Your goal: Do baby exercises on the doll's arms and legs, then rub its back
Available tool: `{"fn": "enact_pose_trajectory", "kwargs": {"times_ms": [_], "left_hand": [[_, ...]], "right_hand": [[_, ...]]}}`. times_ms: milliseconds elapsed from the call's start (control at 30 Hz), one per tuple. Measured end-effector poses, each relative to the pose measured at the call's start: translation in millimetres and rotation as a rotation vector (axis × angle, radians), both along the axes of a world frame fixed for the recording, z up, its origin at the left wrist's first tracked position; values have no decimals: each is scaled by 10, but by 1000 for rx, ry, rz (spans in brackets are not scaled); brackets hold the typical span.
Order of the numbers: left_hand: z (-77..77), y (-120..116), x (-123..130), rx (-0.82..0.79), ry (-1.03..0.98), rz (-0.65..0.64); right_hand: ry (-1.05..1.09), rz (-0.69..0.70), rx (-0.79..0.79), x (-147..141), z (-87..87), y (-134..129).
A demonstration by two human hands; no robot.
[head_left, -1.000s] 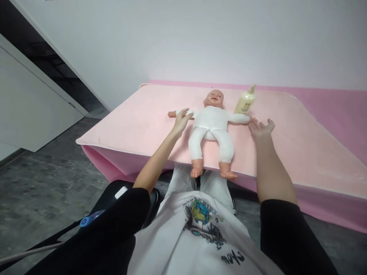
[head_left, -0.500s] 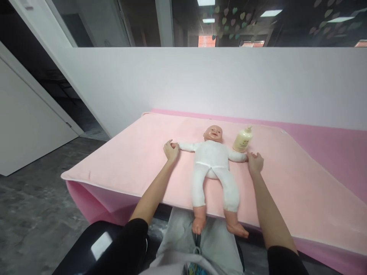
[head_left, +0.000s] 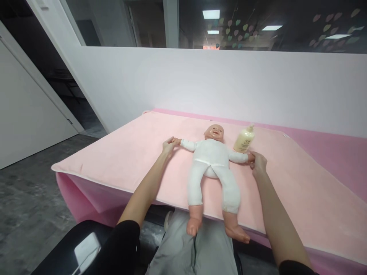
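A baby doll (head_left: 212, 154) in a white cloth suit lies on its back on a pink padded mat (head_left: 120, 156), arms spread, its bare feet hanging past the front edge. My left hand (head_left: 169, 145) is closed around the doll's hand on the left side. On the right side, my right hand (head_left: 258, 162) pinches the doll's other hand between thumb and fingers. A pale yellow pump bottle (head_left: 244, 139) leans beside the doll's right-side arm, close to my right hand.
Behind the mat rises a white wall (head_left: 200, 80) with windows above. A black chair (head_left: 69, 248) holding a white device (head_left: 87, 250) stands at the lower left. A white door (head_left: 31, 99) is at the far left.
Both hands have shifted slightly outward, and the doll's arms look more stretched. My fingers now wrap more visibly round the doll's hands. The view has tilted and moved a little.
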State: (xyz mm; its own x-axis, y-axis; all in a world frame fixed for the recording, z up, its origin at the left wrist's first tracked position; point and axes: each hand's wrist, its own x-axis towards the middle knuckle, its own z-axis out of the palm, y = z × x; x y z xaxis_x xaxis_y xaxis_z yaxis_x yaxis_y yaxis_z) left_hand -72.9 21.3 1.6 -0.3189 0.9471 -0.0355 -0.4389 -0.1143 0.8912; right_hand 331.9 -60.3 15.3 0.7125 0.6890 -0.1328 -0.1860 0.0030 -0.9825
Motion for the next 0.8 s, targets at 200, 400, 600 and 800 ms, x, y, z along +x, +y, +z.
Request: {"fn": "enact_pose_trajectory", "kwargs": {"times_ms": [200,400,600,800], "left_hand": [[54,-44,-27,30,-82,-42],[67,-77,20,41,-34,-49],[20,-25,26,78,45,-35],[-9,3,20,113,118,-10]], "right_hand": [[144,-30,39,-76,90,-24],[102,0,134,-50,51,-23],[81,-95,246,-8,10,32],[44,-208,187,43,-34,55]]}}
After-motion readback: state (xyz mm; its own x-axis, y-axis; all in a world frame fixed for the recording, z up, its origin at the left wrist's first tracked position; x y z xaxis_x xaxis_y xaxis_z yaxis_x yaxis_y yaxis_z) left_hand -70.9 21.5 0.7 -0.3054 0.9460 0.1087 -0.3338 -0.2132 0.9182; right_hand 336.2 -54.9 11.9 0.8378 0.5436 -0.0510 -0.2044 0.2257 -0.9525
